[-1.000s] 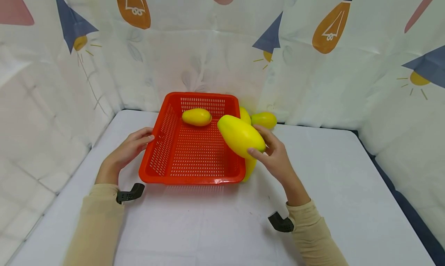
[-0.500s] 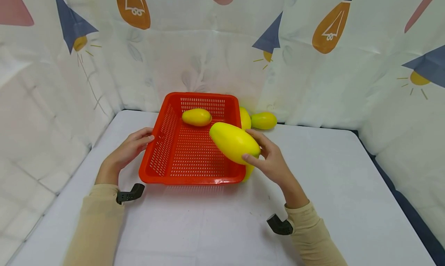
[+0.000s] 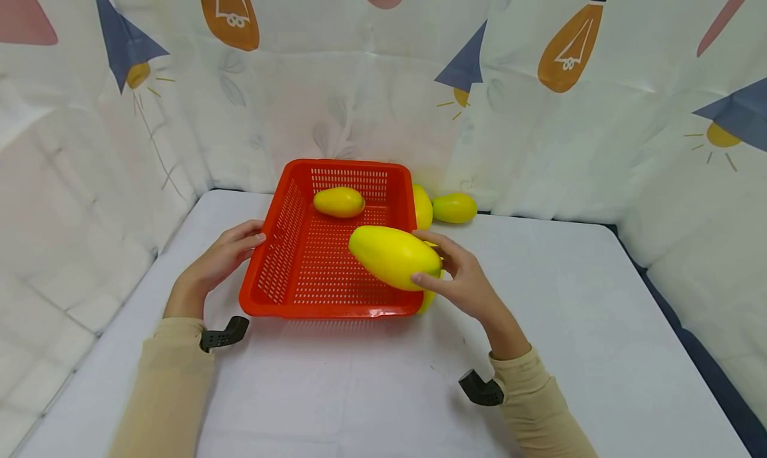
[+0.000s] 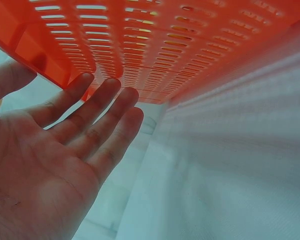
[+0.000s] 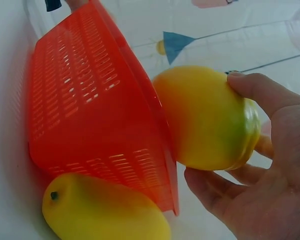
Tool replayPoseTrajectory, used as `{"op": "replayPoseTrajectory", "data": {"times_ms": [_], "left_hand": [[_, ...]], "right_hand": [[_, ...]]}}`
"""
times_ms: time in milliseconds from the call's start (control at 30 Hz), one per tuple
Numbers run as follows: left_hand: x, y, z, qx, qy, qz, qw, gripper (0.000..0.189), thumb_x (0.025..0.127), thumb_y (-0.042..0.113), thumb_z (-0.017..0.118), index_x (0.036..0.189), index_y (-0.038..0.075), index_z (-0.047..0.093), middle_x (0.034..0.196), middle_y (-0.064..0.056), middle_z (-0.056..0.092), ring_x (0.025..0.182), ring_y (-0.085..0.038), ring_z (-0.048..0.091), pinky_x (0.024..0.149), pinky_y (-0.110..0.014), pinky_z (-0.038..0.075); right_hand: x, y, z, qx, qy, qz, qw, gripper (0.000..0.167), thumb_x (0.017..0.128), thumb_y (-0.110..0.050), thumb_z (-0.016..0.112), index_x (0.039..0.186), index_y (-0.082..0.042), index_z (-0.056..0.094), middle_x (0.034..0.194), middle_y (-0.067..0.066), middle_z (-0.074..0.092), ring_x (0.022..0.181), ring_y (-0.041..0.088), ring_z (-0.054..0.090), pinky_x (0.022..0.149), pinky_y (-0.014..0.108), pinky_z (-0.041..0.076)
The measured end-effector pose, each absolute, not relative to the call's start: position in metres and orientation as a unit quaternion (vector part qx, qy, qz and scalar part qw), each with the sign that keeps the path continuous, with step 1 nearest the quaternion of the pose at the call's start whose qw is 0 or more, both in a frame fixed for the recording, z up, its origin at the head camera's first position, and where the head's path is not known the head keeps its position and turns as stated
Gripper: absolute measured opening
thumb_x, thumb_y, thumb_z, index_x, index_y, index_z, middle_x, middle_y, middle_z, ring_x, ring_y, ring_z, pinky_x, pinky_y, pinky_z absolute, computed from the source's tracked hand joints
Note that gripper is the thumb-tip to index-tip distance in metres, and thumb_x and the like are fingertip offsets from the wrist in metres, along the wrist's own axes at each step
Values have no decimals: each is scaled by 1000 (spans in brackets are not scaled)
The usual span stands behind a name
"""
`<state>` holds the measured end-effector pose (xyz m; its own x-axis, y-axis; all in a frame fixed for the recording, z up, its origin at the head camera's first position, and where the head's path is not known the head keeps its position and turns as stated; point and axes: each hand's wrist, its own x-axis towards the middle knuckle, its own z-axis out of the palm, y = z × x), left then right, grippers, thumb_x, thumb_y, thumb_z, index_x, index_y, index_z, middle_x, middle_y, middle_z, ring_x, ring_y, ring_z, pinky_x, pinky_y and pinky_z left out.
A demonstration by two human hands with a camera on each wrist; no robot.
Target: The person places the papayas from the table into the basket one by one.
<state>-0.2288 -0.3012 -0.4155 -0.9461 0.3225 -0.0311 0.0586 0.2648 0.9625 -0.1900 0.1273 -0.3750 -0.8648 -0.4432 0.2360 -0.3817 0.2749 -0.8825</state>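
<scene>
My right hand [image 3: 464, 275] grips a large yellow papaya [image 3: 392, 257] by its greenish end, thumb on one side and fingers on the other. In the head view the papaya overlaps the right part of a red plastic basket [image 3: 335, 309]; the right wrist view has it beside the rim. My left hand [image 3: 224, 255] is at the basket's left side. In the left wrist view its fingers [image 4: 107, 90] extend nearly straight along the perforated outer wall. Inside the basket, a smaller yellow mango-like fruit [image 3: 339, 202] lies near the back.
Right of the basket stand more yellow fruits: one [image 3: 423, 208] behind the wall, a greenish-yellow one [image 3: 455, 208] farther right, and one with a stem nub [image 5: 100, 207] close against the basket. A white cloth covers the table [image 3: 335, 391]; a printed curtain [image 3: 371, 98] hangs behind.
My right hand has brought the papaya left and toward me, lower over the basket, turning it more level. The left hand, basket and other fruits stay in place.
</scene>
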Motion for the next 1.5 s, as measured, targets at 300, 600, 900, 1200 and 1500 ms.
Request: {"op": "replayPoseTrajectory", "data": {"times_ms": [300,600,900,1200,1500], "left_hand": [[-228,-302,-416,116,790,591,114,46,103,35,41,136,2,41,119,6,53,109,-4,51,91,-13,43],[-227,-301,-415,121,788,593,111,46,104,33,40,136,0,40,119,4,53,108,-3,52,91,-12,43],[-226,-299,-412,122,792,587,110,48,104,33,40,137,-1,39,121,2,53,108,-3,52,92,-11,42],[-226,-299,-412,120,793,586,111,48,104,34,39,137,0,39,120,4,53,108,-3,52,92,-11,42],[-228,-300,-414,122,791,590,111,47,104,34,39,136,-1,40,119,4,53,108,-4,52,92,-11,42]], "right_hand": [[-189,127,-376,-274,799,-534,37,59,84,-18,74,137,-29,50,139,-7,51,120,16,52,102,37,47],[-188,125,-376,-320,785,-528,45,54,85,-15,74,134,-24,55,134,-5,55,121,14,52,98,34,50],[-190,124,-380,-315,785,-532,40,40,87,-10,71,125,-10,60,128,13,58,117,26,57,95,44,52],[-194,129,-378,-279,800,-532,11,45,88,-12,70,130,-7,57,130,12,59,120,25,56,97,48,50],[-198,133,-379,-258,795,-549,-12,58,85,-8,72,138,-13,49,127,15,60,119,30,56,94,53,50]]}}
